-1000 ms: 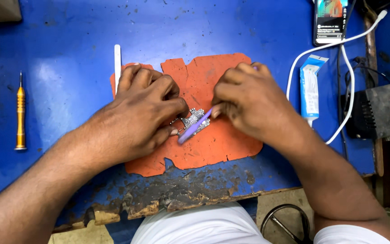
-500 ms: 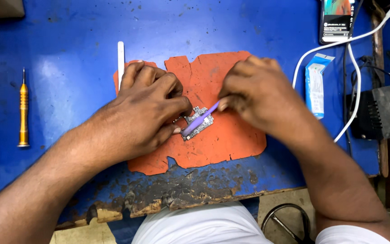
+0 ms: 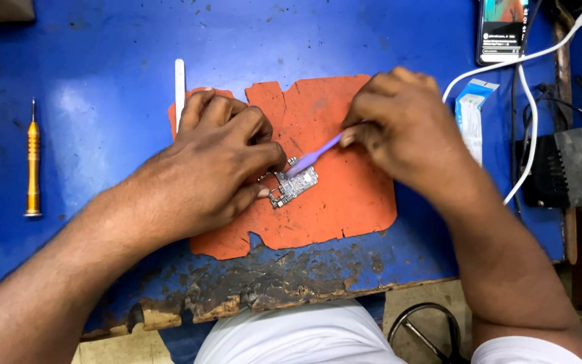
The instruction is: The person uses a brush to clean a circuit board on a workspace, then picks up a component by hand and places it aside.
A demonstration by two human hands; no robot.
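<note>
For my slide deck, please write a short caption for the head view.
Left hand steadies a small circuit board on an orange mat; right hand works it with a purple tool.

Lit phone screen [image 3: 502,30] top right; blue-white packet [image 3: 471,116] below.

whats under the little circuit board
The small circuit board lies on an orange mat, which lies on the blue table. The left hand covers the board's left end, so what is beneath that part cannot be seen.
</note>
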